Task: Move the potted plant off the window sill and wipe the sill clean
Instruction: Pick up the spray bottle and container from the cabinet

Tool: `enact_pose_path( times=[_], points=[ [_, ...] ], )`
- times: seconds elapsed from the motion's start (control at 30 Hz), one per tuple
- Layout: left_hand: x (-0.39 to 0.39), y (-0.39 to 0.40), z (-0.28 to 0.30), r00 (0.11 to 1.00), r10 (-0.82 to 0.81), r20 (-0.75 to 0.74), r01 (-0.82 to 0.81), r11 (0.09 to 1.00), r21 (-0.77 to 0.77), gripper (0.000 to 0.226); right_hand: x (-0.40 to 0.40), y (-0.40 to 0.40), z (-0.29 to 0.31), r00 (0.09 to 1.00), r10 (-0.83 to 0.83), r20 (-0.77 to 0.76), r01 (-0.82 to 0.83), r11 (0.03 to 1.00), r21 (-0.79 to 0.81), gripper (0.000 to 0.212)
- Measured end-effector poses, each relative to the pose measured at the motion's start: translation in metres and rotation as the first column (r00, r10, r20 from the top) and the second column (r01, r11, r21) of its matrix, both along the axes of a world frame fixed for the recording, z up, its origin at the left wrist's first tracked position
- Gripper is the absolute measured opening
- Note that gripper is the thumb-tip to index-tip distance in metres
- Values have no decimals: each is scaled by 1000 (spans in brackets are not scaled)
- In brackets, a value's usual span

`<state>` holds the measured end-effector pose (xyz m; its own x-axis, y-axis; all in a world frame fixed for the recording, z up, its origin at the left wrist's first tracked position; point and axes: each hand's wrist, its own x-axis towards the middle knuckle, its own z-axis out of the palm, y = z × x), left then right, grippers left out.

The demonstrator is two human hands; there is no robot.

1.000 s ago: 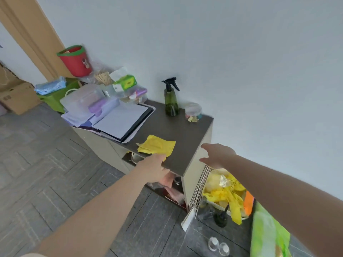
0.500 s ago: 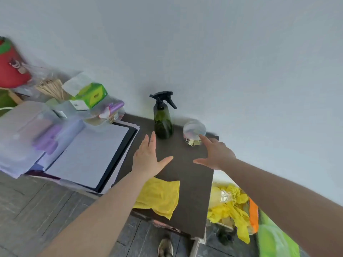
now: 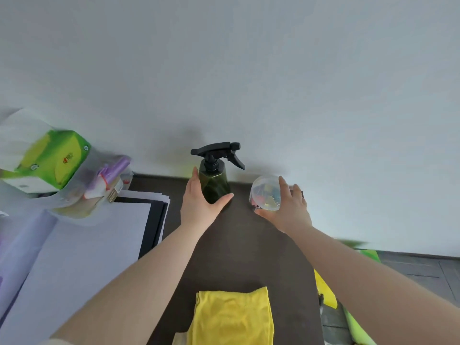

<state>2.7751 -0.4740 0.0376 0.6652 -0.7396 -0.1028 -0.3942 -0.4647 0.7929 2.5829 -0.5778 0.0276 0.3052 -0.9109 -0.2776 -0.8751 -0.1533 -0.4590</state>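
Observation:
No potted plant or window sill is in view. A dark green spray bottle [image 3: 216, 181] with a black trigger stands at the back of a dark cabinet top [image 3: 239, 250], against the white wall. My left hand [image 3: 199, 205] wraps its base, fingers on the left side and thumb on the right. Just to the right is a clear round container [image 3: 265, 195] of small coloured items. My right hand [image 3: 290, 211] cups it, fingers over the top and thumb beneath. A yellow cloth [image 3: 232, 317] lies flat at the near edge of the top, between my forearms.
White papers on a black folder [image 3: 99, 245] cover the left of the top. A green tissue pack [image 3: 53, 158] and purple bag rolls [image 3: 109, 175] are piled at the back left. Yellow and green items [image 3: 326, 290] sit on the floor to the right.
I have stepped closer to the cabinet. Both hands reached forward past the yellow cloth; the left one closed around the spray bottle, the right around the clear container.

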Motion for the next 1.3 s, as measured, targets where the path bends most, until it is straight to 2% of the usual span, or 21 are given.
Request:
enact_pose_path(
  times=[0.13, 0.3, 0.43, 0.73, 1.0, 1.3],
  points=[
    [4, -14, -8, 988, 30, -149, -40, 997, -68, 98, 8, -3, -6, 999, -41, -2, 41, 999, 17, 113],
    [9, -18, -5, 988, 58, -143, -70, 994, -81, 74, 22, -5, -10, 997, -79, 27, 78, 997, 6, 103],
    [14, -18, 3, 992, 9, -123, -15, 999, -44, 70, 27, -2, -8, 995, -95, 33, 95, 995, 1, 92],
    [-27, -24, 50, 989, -127, -80, 130, 991, 25, 70, -29, 2, 30, 997, -48, 53, 46, 998, 38, 93],
    [-134, -41, 118, 947, -320, 17, 321, 947, -10, 73, -151, 3, 83, 982, -142, 122, 146, 989, -31, 88],
    [-340, -37, 169, 853, -508, 117, 514, 857, -27, 76, -379, 46, 120, 933, -328, 148, 340, 938, -65, 91]
  ],
)
